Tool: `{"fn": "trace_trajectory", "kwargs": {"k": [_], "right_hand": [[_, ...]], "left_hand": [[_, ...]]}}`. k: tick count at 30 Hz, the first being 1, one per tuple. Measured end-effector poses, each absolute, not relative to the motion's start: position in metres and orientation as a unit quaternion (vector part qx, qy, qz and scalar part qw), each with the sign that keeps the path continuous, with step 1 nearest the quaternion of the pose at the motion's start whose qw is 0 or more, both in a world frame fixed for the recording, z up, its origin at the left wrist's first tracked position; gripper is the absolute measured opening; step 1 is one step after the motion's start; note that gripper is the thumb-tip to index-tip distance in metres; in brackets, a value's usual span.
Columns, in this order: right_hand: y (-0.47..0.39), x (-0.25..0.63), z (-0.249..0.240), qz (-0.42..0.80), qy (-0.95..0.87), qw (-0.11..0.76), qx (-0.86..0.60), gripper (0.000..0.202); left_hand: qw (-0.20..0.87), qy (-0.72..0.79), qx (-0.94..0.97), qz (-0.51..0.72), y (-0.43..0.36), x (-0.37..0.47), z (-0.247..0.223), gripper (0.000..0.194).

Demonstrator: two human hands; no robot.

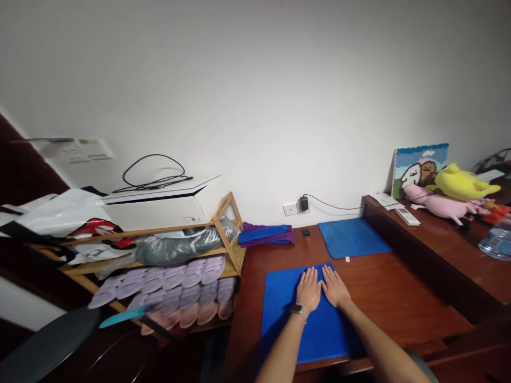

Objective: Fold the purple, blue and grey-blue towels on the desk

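A bright blue cloth (283, 298) lies spread flat on the brown wooden desk (383, 287), near its front edge. My left hand (308, 291) rests palm down on the cloth, fingers stretched toward its far edge, with a watch on the wrist. Beside it, my right hand (334, 287) lies flat near the cloth's far right corner, fingers extended. The thumbs nearly meet. Neither hand grips anything.
Folded blue and purple cloths (266, 235) sit at the back left; another blue cloth (353, 238) lies at the back right. A slipper rack (229, 234) stands left. Plush toys (443, 202), a remote (407, 216) and a bottle (497, 242) rest on the raised right surface.
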State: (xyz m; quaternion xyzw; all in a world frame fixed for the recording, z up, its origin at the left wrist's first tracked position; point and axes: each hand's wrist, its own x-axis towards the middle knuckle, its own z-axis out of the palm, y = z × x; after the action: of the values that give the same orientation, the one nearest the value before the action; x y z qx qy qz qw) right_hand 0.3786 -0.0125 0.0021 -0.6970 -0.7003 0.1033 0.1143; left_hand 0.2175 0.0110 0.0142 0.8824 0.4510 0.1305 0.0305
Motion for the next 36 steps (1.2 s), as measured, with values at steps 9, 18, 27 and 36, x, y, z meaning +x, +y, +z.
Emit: {"fn": "trace_trajectory", "kwargs": {"k": [9,18,27,36], "right_hand": [[-0.012,0.381,-0.004,0.102,-0.694,0.125,-0.701,0.072],[-0.015,0.377,0.013,0.114,-0.689,0.104,-0.708,0.074],[-0.015,0.379,0.011,0.108,-0.697,0.093,-0.703,0.073],[-0.015,0.379,0.009,0.109,-0.691,0.094,-0.708,0.075]], "left_hand": [[-0.007,0.597,0.796,0.097,0.043,0.103,-0.001,0.061],[-0.05,0.627,0.77,0.108,0.049,0.05,0.003,0.063],[0.005,0.435,0.889,0.143,0.015,0.21,0.006,0.059],[-0.004,0.602,0.793,0.092,0.042,0.11,-0.004,0.062]]}}
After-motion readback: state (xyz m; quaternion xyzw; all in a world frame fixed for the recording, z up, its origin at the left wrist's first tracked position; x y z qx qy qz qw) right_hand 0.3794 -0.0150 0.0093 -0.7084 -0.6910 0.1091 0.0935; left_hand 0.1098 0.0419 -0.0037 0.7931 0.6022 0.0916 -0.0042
